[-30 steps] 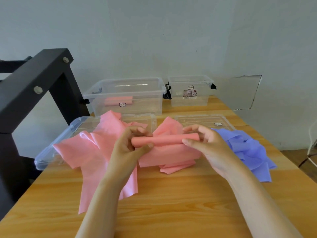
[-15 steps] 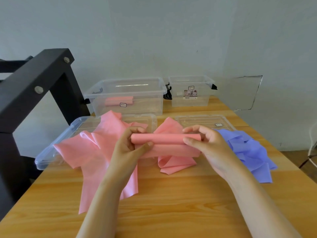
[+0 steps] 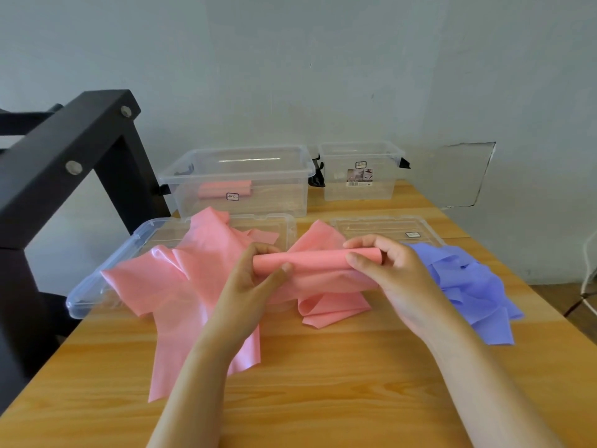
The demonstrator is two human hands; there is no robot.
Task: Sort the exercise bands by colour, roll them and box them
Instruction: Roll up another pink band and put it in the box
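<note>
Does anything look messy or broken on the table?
Nothing looks broken. The loose pink bands lie crumpled across a clear lid, and the purple bands sit in a heap at the right. On the wall, a squarish patch has a ragged outline.

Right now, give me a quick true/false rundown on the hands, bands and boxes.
1. Left hand and right hand both grip the half-rolled pink band. True.
2. The purple bands are boxed. False: they lie loose on the table.
3. The larger clear box holds a finished pink roll. True.
4. The smaller clear box holds a purple roll. False: no band shows inside it.
</note>
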